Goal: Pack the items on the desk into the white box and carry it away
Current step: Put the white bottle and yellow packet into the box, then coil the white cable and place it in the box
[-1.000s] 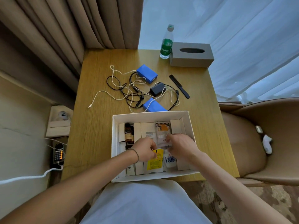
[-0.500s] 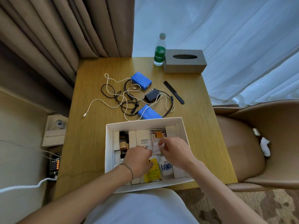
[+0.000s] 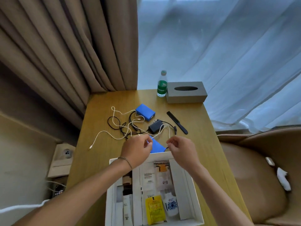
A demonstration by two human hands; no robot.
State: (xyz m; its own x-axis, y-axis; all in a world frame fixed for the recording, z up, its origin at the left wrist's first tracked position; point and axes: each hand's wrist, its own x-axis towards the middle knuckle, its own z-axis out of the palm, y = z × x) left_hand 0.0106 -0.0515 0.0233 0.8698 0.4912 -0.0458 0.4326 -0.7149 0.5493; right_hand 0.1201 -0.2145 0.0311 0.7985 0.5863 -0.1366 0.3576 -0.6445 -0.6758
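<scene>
Both hands have come up out of the white box [image 3: 112,190] since half a second ago, when they were down among the packets, and they now hover past its far rim over the tangle of cables on the desk [image 3: 101,160]. The left hand [image 3: 136,151] and right hand [image 3: 180,150] sit a little apart, each with thumb and forefinger pinched; they look closed on the white cable [image 3: 114,134], which loops between them, though the contact itself is too small to be sure of.

As I judge it, arranging inside the box is finished for now and the electronics come next. The box stays at the near edge of the desk, open, its packets and small bottles lying in rows.

The white cable has no single axis: it runs from a free plug end at the left, pointing toward the near-left corner of the desk, snakes back toward the far blue battery pack [image 3: 145,114], then across the black charger [image 3: 155,127] to the hands. It is threaded through the black cable [image 3: 114,123], so lifting it may drag the rest. A second blue pack [image 3: 156,145] lies between the hands, touching the box's far wall. The black comb [image 3: 177,122] lies diagonally, handle toward the near right
</scene>
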